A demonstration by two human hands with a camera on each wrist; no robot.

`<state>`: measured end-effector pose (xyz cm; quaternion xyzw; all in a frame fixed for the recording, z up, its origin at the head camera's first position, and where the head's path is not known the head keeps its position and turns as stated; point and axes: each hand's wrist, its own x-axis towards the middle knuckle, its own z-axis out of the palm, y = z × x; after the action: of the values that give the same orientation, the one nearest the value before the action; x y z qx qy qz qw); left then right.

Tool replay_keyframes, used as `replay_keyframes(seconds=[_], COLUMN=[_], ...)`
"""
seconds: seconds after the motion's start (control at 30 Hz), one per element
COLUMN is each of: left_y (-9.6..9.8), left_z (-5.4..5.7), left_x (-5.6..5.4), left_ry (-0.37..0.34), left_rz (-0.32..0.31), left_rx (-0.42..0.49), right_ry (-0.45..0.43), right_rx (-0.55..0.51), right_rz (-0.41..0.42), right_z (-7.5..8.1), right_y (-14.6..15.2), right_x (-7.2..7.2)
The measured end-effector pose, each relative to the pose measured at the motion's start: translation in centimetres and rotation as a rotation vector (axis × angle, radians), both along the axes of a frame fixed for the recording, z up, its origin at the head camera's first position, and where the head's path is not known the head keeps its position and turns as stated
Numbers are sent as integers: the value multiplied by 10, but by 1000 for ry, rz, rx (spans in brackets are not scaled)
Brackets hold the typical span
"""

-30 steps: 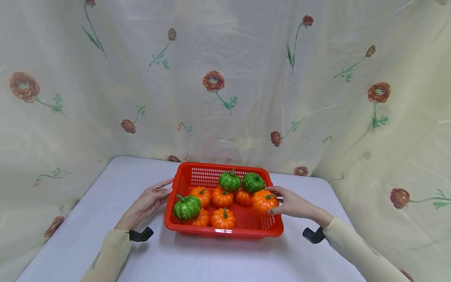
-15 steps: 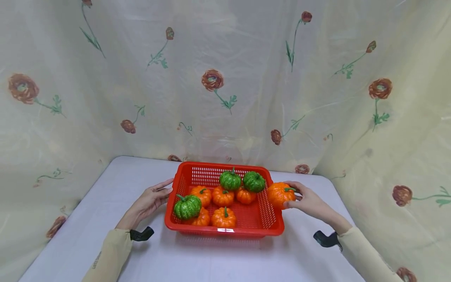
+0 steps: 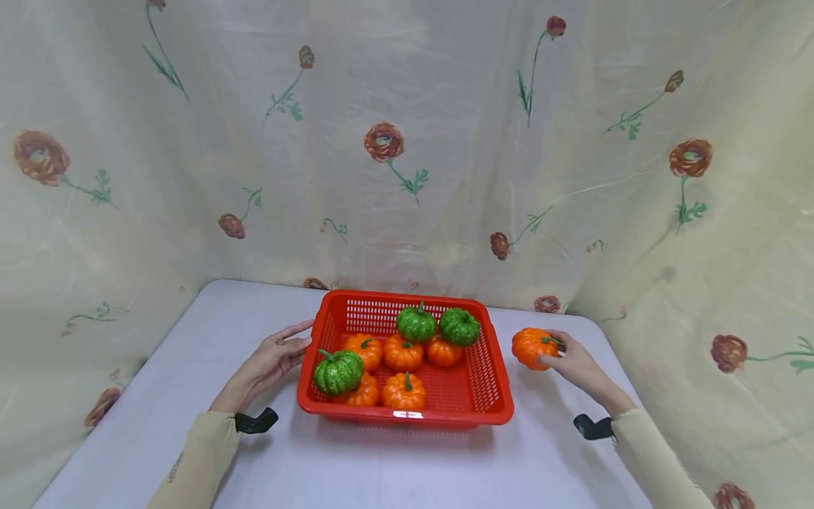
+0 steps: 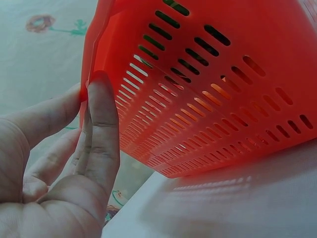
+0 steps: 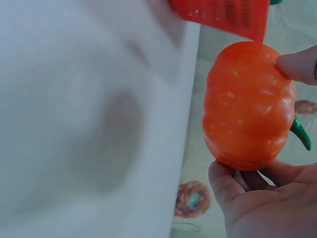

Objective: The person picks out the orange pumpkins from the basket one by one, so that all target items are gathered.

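Note:
A red plastic basket (image 3: 499, 406) stands on the table with several orange pumpkins (image 3: 403, 353) and green pumpkins (image 3: 338, 372) inside. At its left side, my left hand (image 3: 270, 364) pinches the rim (image 4: 94, 44) between thumb and fingers; the left wrist view shows this close up. Off the basket's right side, my right hand (image 3: 581, 371) grips an orange pumpkin (image 3: 533, 348) with a green stem. In the right wrist view that pumpkin (image 5: 250, 106) sits between the thumb and fingers, held above the table, its shadow falling on the white surface.
The white-covered table (image 3: 381, 470) reaches back to a pale curtain (image 3: 432, 233) printed with red flowers, which also hangs along both sides. A black wrist strap (image 3: 256, 422) shows on the left arm, another (image 3: 593, 427) on the right.
My right hand has carried the orange pumpkin out of the basket, over its right rim, and further right beyond it. The left hand and the basket have stayed nearly still.

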<state>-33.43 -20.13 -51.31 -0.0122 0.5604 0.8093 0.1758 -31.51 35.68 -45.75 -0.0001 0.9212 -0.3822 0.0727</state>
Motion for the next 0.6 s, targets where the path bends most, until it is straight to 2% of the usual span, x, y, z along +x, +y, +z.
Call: replay_keyframes(seconds=[0.2, 0.37, 0.6], left_y=[0, 0, -1], left_z=[1, 1, -1], left_x=[-2, -3, -1], left_ry=[17, 3, 24], left_rz=[-4, 9, -15], left_rx=[-5, -19, -28], right_ry=[-22, -13, -34], right_rx=[-44, -88, -159], right_rz=[-64, -93, -154], right_z=[-20, -41, -72], right_y=[11, 16, 27], right_x=[-15, -26, -28])
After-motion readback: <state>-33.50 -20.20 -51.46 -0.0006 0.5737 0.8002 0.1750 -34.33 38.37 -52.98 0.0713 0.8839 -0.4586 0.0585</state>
